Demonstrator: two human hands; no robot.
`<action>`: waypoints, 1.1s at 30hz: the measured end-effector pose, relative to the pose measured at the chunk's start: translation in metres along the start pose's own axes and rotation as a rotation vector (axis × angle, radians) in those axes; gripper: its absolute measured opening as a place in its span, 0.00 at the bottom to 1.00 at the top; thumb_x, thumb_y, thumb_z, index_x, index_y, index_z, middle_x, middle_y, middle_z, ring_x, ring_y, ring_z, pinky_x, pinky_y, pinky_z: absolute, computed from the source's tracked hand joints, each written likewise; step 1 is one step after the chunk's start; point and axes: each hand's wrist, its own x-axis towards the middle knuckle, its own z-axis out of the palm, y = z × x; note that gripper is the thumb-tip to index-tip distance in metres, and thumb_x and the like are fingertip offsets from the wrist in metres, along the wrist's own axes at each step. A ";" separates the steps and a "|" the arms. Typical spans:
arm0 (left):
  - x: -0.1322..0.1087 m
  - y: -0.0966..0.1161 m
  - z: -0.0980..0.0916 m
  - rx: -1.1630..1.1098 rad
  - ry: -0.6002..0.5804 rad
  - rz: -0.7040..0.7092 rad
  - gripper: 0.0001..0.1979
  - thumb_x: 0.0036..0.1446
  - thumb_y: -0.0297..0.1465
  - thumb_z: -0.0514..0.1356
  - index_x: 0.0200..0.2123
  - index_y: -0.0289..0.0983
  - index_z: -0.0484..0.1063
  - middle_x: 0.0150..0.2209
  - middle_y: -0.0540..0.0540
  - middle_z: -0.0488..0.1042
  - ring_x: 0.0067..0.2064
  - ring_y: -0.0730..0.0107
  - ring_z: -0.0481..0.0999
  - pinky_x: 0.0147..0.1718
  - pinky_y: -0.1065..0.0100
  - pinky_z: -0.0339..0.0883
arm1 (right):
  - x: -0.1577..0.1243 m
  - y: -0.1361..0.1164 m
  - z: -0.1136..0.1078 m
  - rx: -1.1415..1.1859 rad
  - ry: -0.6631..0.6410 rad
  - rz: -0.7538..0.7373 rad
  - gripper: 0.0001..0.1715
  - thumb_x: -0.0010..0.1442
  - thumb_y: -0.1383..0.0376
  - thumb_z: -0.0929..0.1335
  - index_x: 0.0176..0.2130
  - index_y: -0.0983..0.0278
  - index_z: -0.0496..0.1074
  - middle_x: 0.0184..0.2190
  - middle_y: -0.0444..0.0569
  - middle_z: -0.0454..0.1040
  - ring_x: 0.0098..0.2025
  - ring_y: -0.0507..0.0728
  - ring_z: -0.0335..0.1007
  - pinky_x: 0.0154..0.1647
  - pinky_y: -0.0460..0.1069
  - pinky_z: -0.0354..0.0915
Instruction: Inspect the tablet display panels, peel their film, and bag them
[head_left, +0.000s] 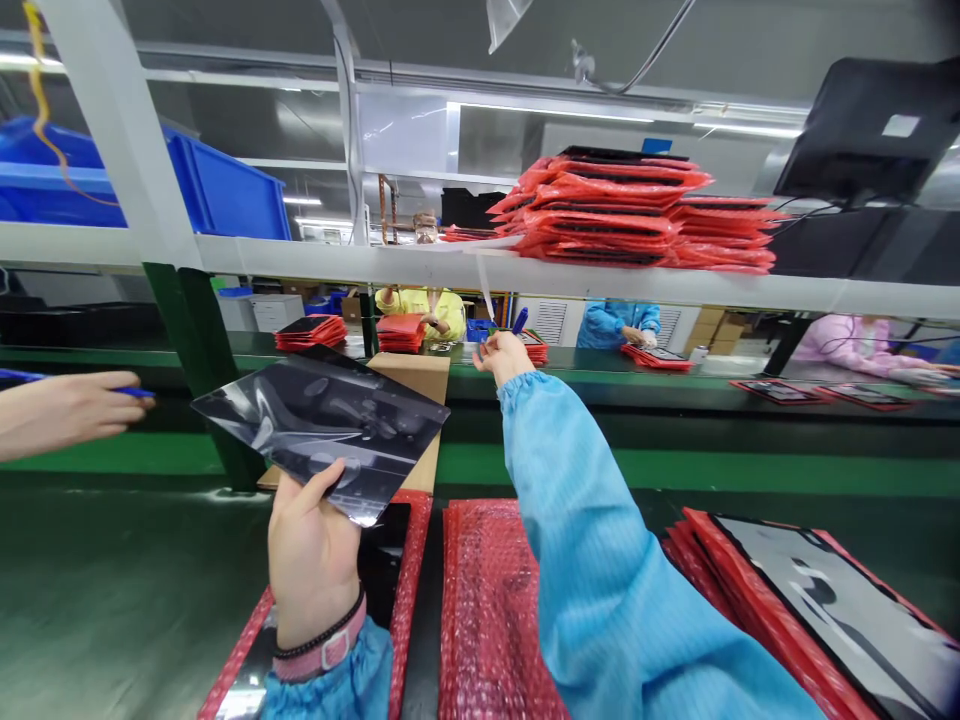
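Dark green bench [112, 600] with red bubble-wrap sleeves [487, 600] flat in the middle, stacked sleeved black panels [787, 590] on the right, cardboard box [420, 375] further back. Overhead shelf [315, 262] loaded with red pouches [637, 210] and a blue bin [217, 190].

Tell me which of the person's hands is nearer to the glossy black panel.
Left. The left hand holds the glossy black panel by its near corner; the right hand reaches forward, to the panel's right and apart from it.
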 end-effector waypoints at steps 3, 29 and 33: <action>0.000 -0.002 0.003 -0.008 0.023 -0.014 0.18 0.50 0.16 0.58 0.38 0.43 0.77 0.39 0.55 0.81 0.53 0.65 0.74 0.61 0.56 0.59 | -0.014 0.008 -0.018 -0.001 -0.058 0.013 0.18 0.65 0.60 0.67 0.52 0.64 0.68 0.51 0.53 0.70 0.46 0.59 0.71 0.45 0.58 0.71; -0.071 -0.017 0.015 -0.093 -0.297 -0.199 0.22 0.52 0.21 0.62 0.49 0.46 0.75 0.49 0.48 0.78 0.51 0.59 0.77 0.51 0.61 0.71 | -0.231 0.055 -0.133 -0.499 -0.605 -0.496 0.17 0.56 0.69 0.70 0.32 0.56 0.57 0.26 0.41 0.77 0.51 0.59 0.69 0.52 0.56 0.61; -0.073 -0.015 0.015 -0.089 -0.282 -0.215 0.22 0.51 0.22 0.62 0.49 0.46 0.74 0.47 0.48 0.78 0.51 0.59 0.77 0.52 0.59 0.70 | -0.233 0.053 -0.133 -0.537 -0.593 -0.517 0.16 0.56 0.70 0.70 0.32 0.56 0.57 0.26 0.41 0.77 0.51 0.59 0.69 0.51 0.56 0.62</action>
